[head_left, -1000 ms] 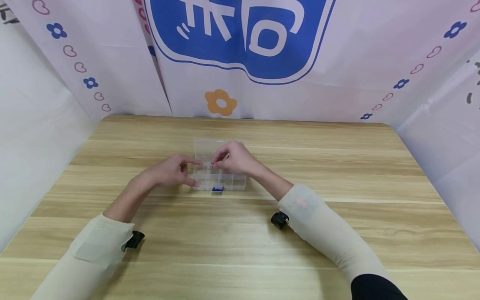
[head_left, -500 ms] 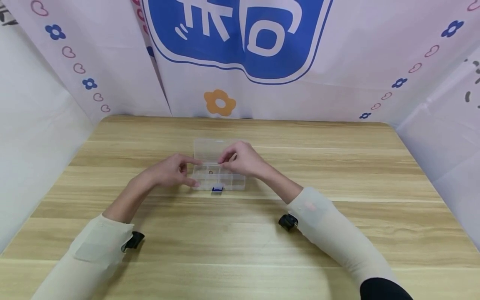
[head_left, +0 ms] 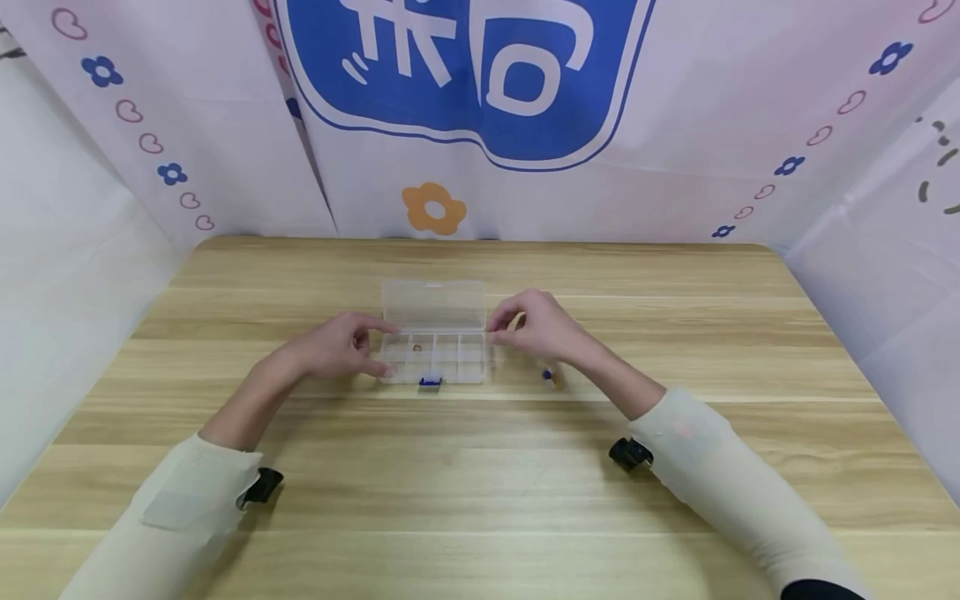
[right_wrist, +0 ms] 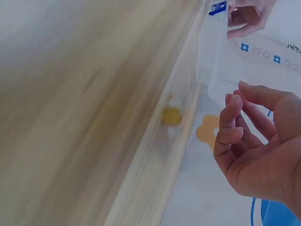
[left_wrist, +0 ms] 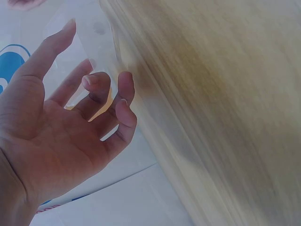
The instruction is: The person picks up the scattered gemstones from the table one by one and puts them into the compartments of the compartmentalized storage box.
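A clear plastic compartment box (head_left: 459,358) lies on the table, its clear lid (head_left: 433,302) raised at the back and a blue clasp (head_left: 431,382) on its front. One back compartment holds a small reddish-brown ring (head_left: 417,348). My left hand (head_left: 330,346) grips the box's left end, index finger at the back corner and thumb at the front. At the right end hovers my right hand (head_left: 542,327); its thumb and fingertips are drawn close, with nothing visible between them in the right wrist view. Below that hand lie small blue and yellow pieces (head_left: 548,375), blurred.
The wood-grain table (head_left: 480,492) reaches back to a white printed cloth (head_left: 637,200). White sheets hang at both sides. A yellow piece (right_wrist: 172,116) shows on the table near its edge in the right wrist view.
My right hand has moved right, from over the back compartments to beyond the box's right end. The ring and the small pieces have come into view. My left hand stays at the box.
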The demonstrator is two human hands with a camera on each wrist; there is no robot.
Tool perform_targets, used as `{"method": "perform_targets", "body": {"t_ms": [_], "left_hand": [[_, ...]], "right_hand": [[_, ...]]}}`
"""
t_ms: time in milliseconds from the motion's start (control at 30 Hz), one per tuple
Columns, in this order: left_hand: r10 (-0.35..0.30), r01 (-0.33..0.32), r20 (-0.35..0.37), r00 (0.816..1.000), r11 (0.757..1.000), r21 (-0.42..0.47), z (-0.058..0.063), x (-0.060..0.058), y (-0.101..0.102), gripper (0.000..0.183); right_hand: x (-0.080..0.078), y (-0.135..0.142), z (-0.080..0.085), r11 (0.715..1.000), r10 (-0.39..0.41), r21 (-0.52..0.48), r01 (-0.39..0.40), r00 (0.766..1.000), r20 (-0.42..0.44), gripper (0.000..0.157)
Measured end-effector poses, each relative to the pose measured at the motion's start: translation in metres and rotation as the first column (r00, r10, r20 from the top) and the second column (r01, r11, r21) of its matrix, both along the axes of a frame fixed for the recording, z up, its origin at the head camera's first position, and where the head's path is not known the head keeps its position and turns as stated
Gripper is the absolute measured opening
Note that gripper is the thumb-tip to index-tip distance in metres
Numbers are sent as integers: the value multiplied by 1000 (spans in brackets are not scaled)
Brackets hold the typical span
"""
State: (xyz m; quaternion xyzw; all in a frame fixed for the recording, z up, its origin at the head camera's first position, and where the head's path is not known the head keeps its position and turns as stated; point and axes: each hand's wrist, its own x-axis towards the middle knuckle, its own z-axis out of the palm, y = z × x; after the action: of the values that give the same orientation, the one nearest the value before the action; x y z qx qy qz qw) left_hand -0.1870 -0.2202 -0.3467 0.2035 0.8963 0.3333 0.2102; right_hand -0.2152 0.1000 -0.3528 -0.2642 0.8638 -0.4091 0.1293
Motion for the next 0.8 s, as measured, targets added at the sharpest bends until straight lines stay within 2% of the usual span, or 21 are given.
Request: {"method": "perform_targets", "body": {"t_ms": [267,533,800], "left_hand": [[-3,3,3,1000,1000,3,2,1,1,67],[-14,14,-5,1000,1000,-1,3,1,1,67],[-19,19,1,1000,1000,7,3,0,2,66]], "right_hand": [[1,23,-3,1000,9,23,-9,1000,-16,7],[1,39,-7,998,49,41,-50,999,23,6],[3,54,-11,990,70,120,-75,996,46,5]]}}
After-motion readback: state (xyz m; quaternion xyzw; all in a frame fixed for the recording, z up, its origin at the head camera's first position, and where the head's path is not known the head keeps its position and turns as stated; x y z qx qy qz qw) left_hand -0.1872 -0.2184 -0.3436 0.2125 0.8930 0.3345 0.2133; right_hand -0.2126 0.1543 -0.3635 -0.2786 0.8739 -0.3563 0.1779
